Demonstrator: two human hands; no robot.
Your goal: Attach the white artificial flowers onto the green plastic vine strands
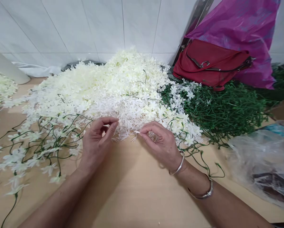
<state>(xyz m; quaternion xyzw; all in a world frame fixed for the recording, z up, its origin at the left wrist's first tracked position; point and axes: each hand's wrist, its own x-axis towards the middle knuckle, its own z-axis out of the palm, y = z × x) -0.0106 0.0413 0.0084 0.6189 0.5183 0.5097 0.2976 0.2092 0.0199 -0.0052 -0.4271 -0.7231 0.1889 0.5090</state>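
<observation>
Both hands are at the front edge of a large heap of cream artificial flower heads. My left hand is closed, thumb and forefinger pinched together; whatever sits at the tips is too small to make out. In my right hand, thumb and forefinger pinch a small white flower stamen, its thin end pointing left. Between and behind the hands lies a pile of loose white stamens. Beside my left hand, white flowers on dark green stems spread over the table.
A tangle of bare green stems is heaped to the right. Above it rest a red handbag and a purple plastic bag. A clear plastic bag lies at the right edge. A white tiled wall closes off the back.
</observation>
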